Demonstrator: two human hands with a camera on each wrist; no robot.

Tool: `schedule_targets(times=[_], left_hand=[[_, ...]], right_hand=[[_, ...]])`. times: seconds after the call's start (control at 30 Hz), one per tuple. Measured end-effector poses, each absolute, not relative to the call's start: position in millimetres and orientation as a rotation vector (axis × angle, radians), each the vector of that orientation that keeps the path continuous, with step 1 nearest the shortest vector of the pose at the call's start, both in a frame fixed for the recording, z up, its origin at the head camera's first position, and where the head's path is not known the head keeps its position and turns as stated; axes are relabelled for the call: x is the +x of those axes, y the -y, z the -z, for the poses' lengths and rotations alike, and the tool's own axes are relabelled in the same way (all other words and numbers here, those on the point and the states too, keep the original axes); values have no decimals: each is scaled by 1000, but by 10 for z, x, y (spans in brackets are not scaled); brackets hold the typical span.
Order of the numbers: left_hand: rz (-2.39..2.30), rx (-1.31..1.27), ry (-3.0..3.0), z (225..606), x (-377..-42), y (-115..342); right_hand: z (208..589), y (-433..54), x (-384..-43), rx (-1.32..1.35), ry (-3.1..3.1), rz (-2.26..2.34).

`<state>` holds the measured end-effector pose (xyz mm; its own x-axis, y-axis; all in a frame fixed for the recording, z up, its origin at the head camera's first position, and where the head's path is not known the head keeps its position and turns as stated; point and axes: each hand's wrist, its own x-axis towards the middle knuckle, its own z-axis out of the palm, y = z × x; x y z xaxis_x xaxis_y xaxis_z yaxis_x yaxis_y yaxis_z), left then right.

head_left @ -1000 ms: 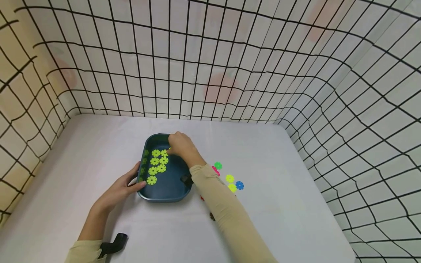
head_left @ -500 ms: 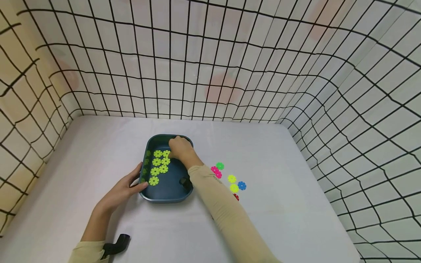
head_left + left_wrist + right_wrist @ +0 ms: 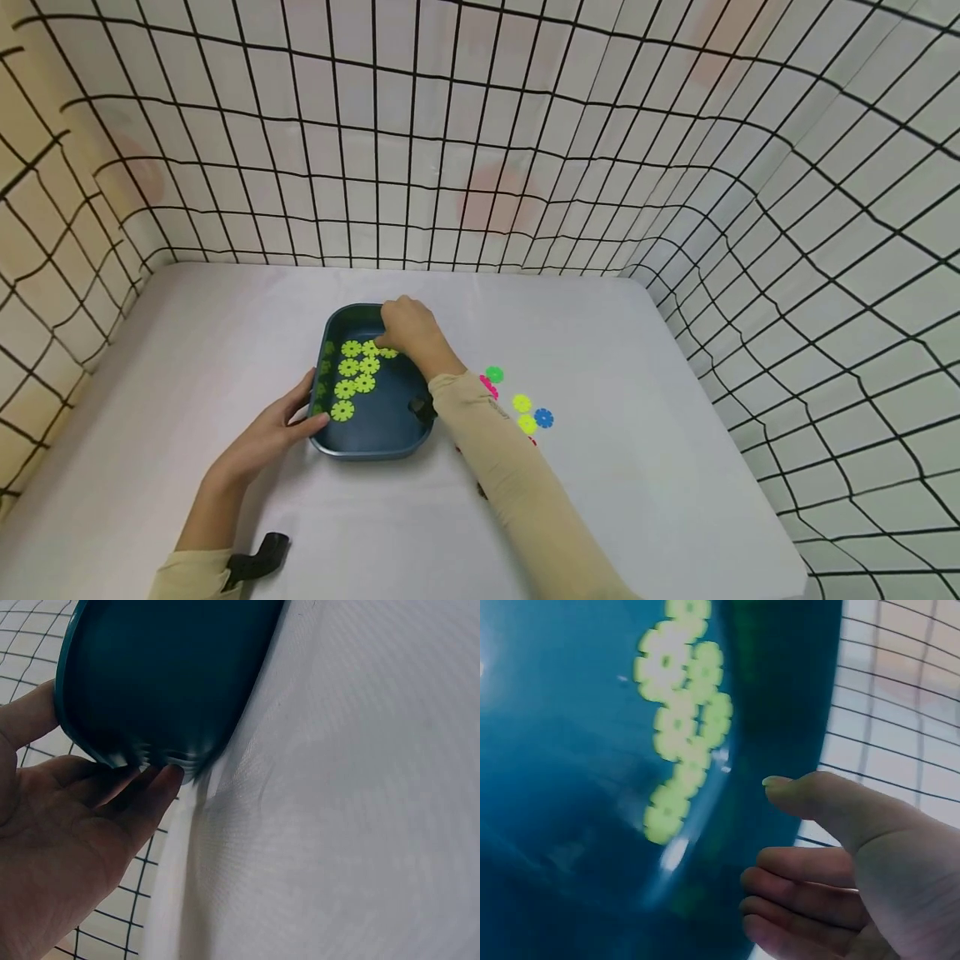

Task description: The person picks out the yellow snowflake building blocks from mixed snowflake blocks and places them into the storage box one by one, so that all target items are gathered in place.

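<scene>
A dark blue-green tray (image 3: 375, 437) stands on the white-covered table. Flower-shaped yellow-green plastic discs (image 3: 364, 382) lie grouped along its left part. My left hand (image 3: 258, 440) grips the tray's left wall, thumb over the rim; in the left wrist view its fingers (image 3: 154, 799) press the outside. Over the tray's far right part is my right hand (image 3: 414, 329), close to a yellow-green disc (image 3: 388, 352). In the right wrist view, its thumb and loosely curled fingers (image 3: 802, 889) are apart with nothing between them.
Right of the tray lie loose discs: green (image 3: 494, 374), pink (image 3: 489, 386), yellow (image 3: 522, 403) and blue (image 3: 543, 417). Darker ones are partly hidden by the right sleeve (image 3: 517, 475). Black wire mesh (image 3: 450, 167) encloses the table's back and sides.
My right hand has risen slightly, and the yellow-green disc beneath it, hidden half a second ago, now shows in the tray. My left hand keeps its hold. The head view has shifted a little.
</scene>
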<state>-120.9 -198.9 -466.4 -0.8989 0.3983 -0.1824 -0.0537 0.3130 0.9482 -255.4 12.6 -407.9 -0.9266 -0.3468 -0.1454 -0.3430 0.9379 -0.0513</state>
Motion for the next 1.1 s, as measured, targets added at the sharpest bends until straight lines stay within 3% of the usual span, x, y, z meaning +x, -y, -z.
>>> schedule_targets(times=[0.43,0.77,1.1], left_hand=[[-1580,291,-2244,4628,-1233,1936],[-1573,299,-2233,4677,-1138,1916],[-1555,291,-2249,4635,-1170,1903]], right_hand=[[3691,-767,-2213,-569,-3104,352],[4210,-1725,-1838,-853,-3072,934],[4515,-2366,-1539,-605,-3107,966]])
